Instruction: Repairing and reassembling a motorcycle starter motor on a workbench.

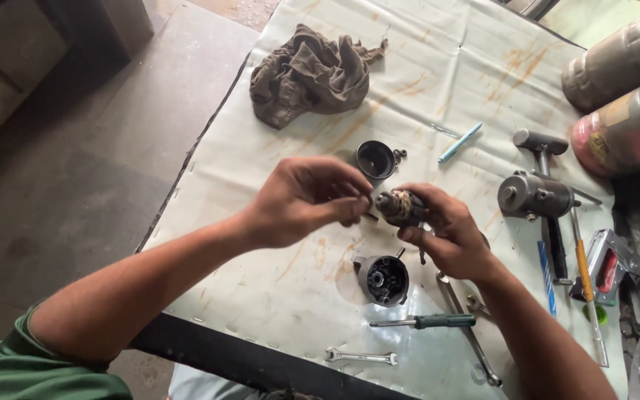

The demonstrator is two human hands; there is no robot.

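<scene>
The right hand (450, 233) held a small dirty motor part (400, 206) up above the table (275, 296), with its fingers wrapped tight around it. The left hand (305, 198) was right beside it, and its fingertips were pinched together at the tip of the part, maybe on something tiny, too small to make out.

What could go wrong? The part hung in the air over the round grey housing (381, 278). If the grip slipped, it would likely fall and knock the housing or roll off the table. A tiny piece pinched in the left fingers could drop and get lost among the tools. The green-handled screwdriver (424, 321) and a small wrench (361, 357) lay close to the table edge and could be bumped off by an arm.

At the far right lay two big rolls (620, 96) wrapped in clear plastic, one grey-brown, one pinkish with a yellow patch. A crumpled brown rag (312, 74) lay at the top.
</scene>
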